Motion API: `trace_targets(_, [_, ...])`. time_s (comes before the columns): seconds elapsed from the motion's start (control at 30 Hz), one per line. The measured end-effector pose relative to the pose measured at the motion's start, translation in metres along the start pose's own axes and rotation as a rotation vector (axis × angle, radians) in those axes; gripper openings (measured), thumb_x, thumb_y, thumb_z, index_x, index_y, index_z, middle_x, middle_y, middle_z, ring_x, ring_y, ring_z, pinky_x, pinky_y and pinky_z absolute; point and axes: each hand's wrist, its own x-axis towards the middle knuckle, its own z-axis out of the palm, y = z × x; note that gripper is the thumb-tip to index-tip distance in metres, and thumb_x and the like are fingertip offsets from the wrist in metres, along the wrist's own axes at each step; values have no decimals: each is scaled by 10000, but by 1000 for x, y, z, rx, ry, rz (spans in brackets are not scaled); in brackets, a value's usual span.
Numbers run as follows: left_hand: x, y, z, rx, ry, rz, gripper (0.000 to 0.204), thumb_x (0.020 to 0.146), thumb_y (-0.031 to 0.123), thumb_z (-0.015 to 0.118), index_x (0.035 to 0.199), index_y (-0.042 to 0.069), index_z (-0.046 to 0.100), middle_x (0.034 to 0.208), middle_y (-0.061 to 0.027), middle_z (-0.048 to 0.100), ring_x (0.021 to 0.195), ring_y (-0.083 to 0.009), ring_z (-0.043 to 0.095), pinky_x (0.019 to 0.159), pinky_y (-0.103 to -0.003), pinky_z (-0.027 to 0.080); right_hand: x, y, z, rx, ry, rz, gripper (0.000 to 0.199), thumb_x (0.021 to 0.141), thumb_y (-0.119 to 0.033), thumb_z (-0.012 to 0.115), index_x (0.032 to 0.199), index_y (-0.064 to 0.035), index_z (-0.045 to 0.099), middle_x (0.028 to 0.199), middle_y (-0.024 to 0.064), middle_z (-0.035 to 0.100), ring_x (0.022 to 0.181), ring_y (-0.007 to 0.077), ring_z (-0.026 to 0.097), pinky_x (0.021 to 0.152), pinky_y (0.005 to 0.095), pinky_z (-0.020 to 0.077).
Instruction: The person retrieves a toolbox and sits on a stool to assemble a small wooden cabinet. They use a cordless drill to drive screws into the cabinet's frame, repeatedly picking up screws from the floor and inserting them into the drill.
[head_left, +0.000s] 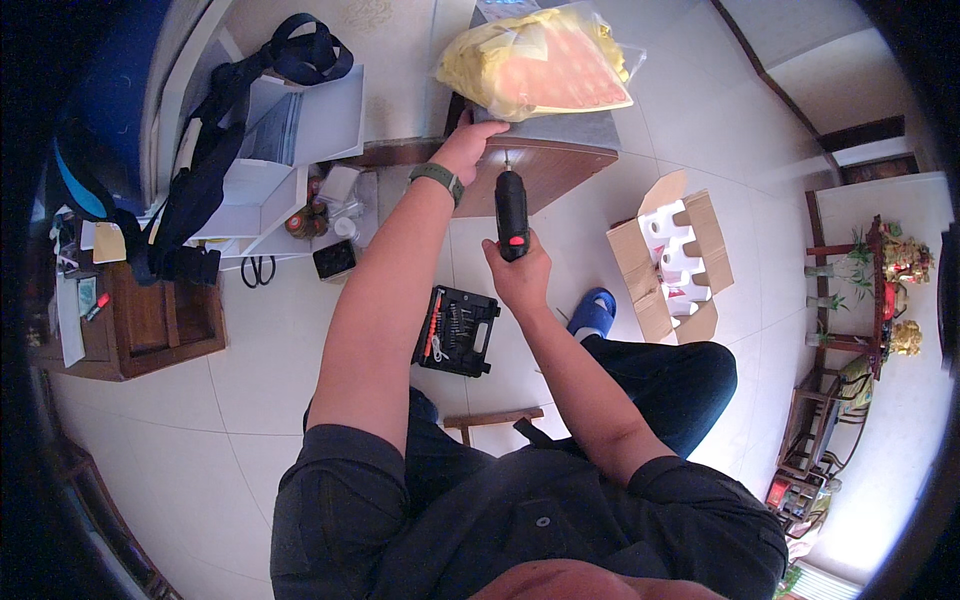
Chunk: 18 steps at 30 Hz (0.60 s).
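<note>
My right hand (pixel 522 272) is wrapped round the grip of a black cordless screwdriver (pixel 512 205) with a red button. Its bit points away from me and meets the brown wooden panel (pixel 560 172) close to the top edge. My left hand (pixel 466 152), with a watch on the wrist, grips that panel's upper edge just left of the bit. The thumb lies along the edge; the other fingers are partly hidden. Below, between my arms, an open black bit case (pixel 456 332) with several bits rests on the floor.
A yellow and pink plastic-wrapped bundle (pixel 545 62) sits above the panel. An open cardboard box (pixel 630 265) with white inserts stands right, near a blue slipper (pixel 594 312). Left are white shelving (pixel 330 120) with dark straps, a black container (pixel 335 262) and a wooden cabinet (pixel 170 318).
</note>
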Motion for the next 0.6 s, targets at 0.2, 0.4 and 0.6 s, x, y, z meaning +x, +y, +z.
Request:
trace_targets(0.2, [-4, 2, 1, 88, 10, 37, 886, 761, 198, 765, 1486, 31, 283, 1453, -123, 434, 1322, -247, 396, 1109, -380, 278, 3, 1, -1, -26, 0, -16, 311, 768, -233, 801, 867, -7, 612, 715, 131, 664, 643, 244, 643, 649, 381, 511])
trace_targets(0.4, [-8, 5, 4, 20, -6, 43, 880, 761, 206, 765, 1480, 34, 287, 1455, -131, 432, 1338, -252, 383, 1109, -382, 275, 5, -1, -1, -51, -2, -11, 313, 766, -237, 799, 871, -8, 613, 737, 151, 676, 667, 279, 665, 666, 390, 515])
trace_targets(0.6, [-9, 7, 1, 39, 13, 26, 881, 758, 211, 769, 1479, 40, 291, 1453, -130, 433, 1337, -252, 384, 1108, -383, 276, 6, -4, -2, -54, -14, -32, 310, 765, -235, 795, 875, -11, 613, 749, 158, 682, 693, 300, 677, 685, 396, 521])
